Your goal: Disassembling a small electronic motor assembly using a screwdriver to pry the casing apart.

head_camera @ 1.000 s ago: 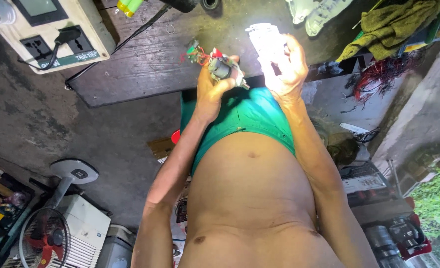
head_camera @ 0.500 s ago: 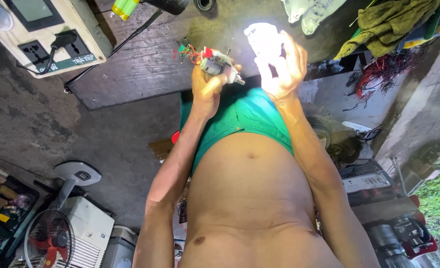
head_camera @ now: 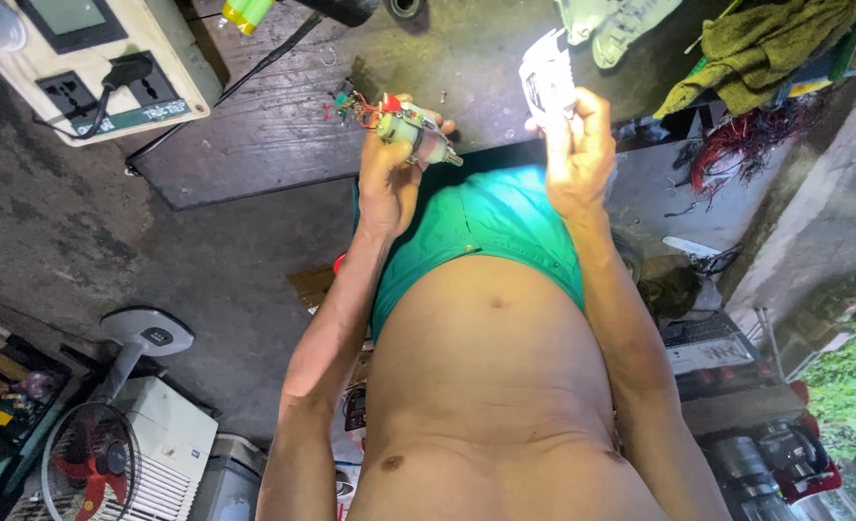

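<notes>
Spreading across the top of the view, a dark, weathered wooden table is seen, its planks grained and stained, with a cream plastic socket box and a black plug lead set on its left end and an olive cloth bunched soft at the right. Below, rough concrete floor is shown, with a white pedestal fan with red blades standing on it.

Held up in front of the table edge, over green shorts, a small electric motor is gripped in the left hand; the grip is closed around its silvery cylindrical body, a short shaft left jutting rightward. Hard and dense for its size it is judged to be, smooth metal that could slip, so the barrel is the sound place for a hold. Thin red and green wires at its far end look fragile and are best left unpulled.

A white, glossy, light piece, overexposed and hard to identify, is pinched between thumb and fingertips of the right hand.
</notes>
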